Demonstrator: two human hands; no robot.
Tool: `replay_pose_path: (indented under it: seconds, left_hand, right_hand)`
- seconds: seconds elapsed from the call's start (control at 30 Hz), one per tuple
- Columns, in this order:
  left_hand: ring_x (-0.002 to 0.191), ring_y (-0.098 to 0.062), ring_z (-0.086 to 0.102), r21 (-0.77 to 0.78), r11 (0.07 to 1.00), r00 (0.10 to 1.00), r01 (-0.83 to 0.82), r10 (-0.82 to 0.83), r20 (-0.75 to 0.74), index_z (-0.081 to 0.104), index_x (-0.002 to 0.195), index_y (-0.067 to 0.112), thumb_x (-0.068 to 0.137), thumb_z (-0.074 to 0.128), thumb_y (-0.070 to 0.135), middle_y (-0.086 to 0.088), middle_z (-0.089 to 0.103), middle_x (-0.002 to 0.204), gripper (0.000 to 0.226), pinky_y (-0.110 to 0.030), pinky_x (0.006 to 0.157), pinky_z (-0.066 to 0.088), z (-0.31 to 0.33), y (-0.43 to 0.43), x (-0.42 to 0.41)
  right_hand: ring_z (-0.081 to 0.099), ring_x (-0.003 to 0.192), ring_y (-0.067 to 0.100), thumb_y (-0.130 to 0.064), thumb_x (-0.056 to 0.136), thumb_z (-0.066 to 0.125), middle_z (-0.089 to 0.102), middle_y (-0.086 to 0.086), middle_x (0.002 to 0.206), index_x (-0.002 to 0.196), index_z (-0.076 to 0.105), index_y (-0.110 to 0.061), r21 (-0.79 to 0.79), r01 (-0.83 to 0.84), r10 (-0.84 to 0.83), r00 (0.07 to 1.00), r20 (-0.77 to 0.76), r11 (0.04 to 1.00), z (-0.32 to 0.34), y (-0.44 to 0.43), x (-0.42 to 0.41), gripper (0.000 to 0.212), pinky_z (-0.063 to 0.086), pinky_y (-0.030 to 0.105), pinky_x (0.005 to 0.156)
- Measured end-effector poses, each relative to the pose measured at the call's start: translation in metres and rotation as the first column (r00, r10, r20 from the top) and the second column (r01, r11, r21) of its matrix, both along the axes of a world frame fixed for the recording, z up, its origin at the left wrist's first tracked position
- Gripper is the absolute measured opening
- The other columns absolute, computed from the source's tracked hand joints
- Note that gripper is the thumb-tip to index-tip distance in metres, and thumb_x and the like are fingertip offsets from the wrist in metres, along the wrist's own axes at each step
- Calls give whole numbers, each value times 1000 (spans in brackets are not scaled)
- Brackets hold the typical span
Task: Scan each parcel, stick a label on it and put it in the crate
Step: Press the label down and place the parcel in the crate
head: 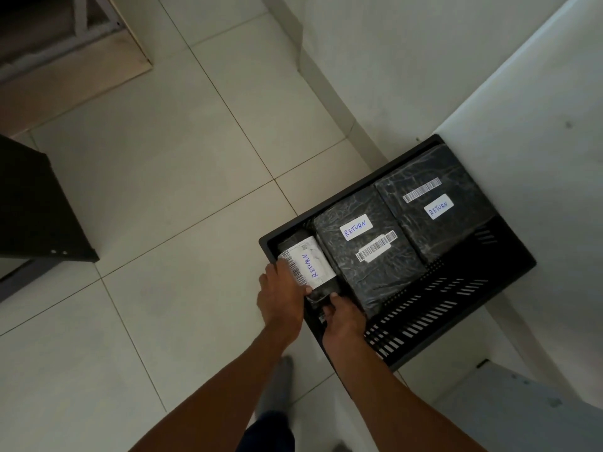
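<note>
A RETURN-labelled parcel point(310, 267) is clamped in left hand point(282, 290) and right hand point(342, 316) grips at the crate point(440, 305) edge; room is left lower right.

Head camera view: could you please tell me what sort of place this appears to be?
Probably a parcel returns or dispatch room: a black crate on a tiled floor holds wrapped parcels bearing barcode strips and handwritten RETURN labels.
</note>
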State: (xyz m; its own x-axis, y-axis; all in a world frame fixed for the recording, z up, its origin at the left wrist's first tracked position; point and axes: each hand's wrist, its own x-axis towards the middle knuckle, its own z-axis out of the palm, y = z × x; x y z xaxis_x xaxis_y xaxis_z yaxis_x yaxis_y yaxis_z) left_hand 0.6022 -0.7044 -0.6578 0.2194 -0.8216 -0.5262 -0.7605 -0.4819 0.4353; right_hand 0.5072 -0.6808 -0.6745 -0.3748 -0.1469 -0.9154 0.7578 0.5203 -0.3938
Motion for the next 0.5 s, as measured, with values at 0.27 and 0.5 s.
replay_pose_path:
  seconds: [0.27, 0.5]
  left_hand:
    - [120, -23, 45, -27, 972, 970, 235, -233, 67, 29, 152, 31, 93, 65, 37, -7, 41, 134, 69, -39, 94, 50, -6, 7, -3]
    - [120, -24, 42, 22, 936, 926, 353, -352, 137, 21, 155, 34, 99, 53, 39, -9, 39, 136, 65, -36, 94, 46, -10, 10, -10]
  right_hand:
    - [67, 89, 23, 4, 93, 59, 68, 13, 102, 108, 63, -2, -24, -37, 39, 996, 85, 999, 1, 4, -6, 17, 56, 32, 76]
    - [63, 107, 29, 0, 96, 55, 67, 19, 110, 103, 64, -3, -25, -176, 177, 982, 68, 984, 3, 11, -7, 12, 49, 42, 103]
